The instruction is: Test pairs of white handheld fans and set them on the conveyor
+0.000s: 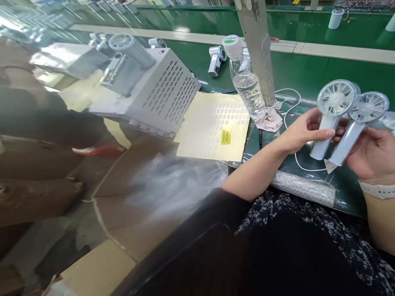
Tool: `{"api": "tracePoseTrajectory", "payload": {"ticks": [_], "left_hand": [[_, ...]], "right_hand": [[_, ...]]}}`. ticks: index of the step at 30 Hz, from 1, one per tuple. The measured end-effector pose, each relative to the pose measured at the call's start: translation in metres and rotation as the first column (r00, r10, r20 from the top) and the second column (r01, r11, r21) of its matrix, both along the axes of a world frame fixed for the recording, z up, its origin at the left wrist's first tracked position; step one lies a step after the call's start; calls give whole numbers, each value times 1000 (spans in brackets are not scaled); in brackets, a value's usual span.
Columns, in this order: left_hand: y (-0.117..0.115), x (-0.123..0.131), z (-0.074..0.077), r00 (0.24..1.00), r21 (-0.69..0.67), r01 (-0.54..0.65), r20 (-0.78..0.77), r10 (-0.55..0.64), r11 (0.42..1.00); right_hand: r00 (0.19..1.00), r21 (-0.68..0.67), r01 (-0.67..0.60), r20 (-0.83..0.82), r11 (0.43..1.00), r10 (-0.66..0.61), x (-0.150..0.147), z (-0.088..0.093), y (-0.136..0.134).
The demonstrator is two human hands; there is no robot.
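My left hand (300,132) is closed round the handle of a pale blue handheld fan (337,98), thumb across its front. A second handheld fan (368,107) of the same kind stands tilted beside it, and my right hand (372,154) wraps its handle from behind. The two round fan heads touch or overlap. Part of a third fan (389,120) shows at the right edge; whether anything holds it I cannot tell. Under my hands a white cable (296,158) loops over the green work surface, with a small tag beside it.
Left of my hands are a tilted water bottle (247,84), a metal post (259,49) and a yellow sticker sheet (212,127). A vented metal box (163,90) carries another fan (132,49). Below lies an open carton (123,209) with clear plastic. A blurred person (27,98) is at far left.
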State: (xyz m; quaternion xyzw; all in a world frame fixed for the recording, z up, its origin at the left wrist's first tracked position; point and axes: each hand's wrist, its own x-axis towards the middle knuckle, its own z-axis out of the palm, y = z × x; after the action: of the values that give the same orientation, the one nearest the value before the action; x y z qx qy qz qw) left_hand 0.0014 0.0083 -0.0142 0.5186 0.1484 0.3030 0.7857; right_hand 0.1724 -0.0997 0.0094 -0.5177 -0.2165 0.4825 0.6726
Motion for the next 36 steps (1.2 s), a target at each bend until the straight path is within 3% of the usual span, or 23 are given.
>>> {"api": "tracePoseTrajectory", "payload": {"ticks": [4,7,16,25,30,36], "left_hand": [[1,1,-2,998,-8,63,-29,-63,998],[-1,1,0,999,-54,15,-52,-18,998],[0,4,0,998,-231,-38,33,47,972],[2,6,-3,995,-182,-95,1,97,979],[2,4,-3,992,-134,-120,-48,114,984],[2,0,0,995,-97,-71,-71,64,993]], "right_hand": [[995,-25,-28,92,999,30,-1,2,-3],[994,3,-68,81,998,67,-1,1,-3],[992,116,-3,-126,993,18,-2,-7,0],[992,176,79,-110,981,-60,4,-9,1],[974,254,218,-121,942,-193,0,-6,3],[973,176,219,-113,960,-202,-3,-2,8]]}}
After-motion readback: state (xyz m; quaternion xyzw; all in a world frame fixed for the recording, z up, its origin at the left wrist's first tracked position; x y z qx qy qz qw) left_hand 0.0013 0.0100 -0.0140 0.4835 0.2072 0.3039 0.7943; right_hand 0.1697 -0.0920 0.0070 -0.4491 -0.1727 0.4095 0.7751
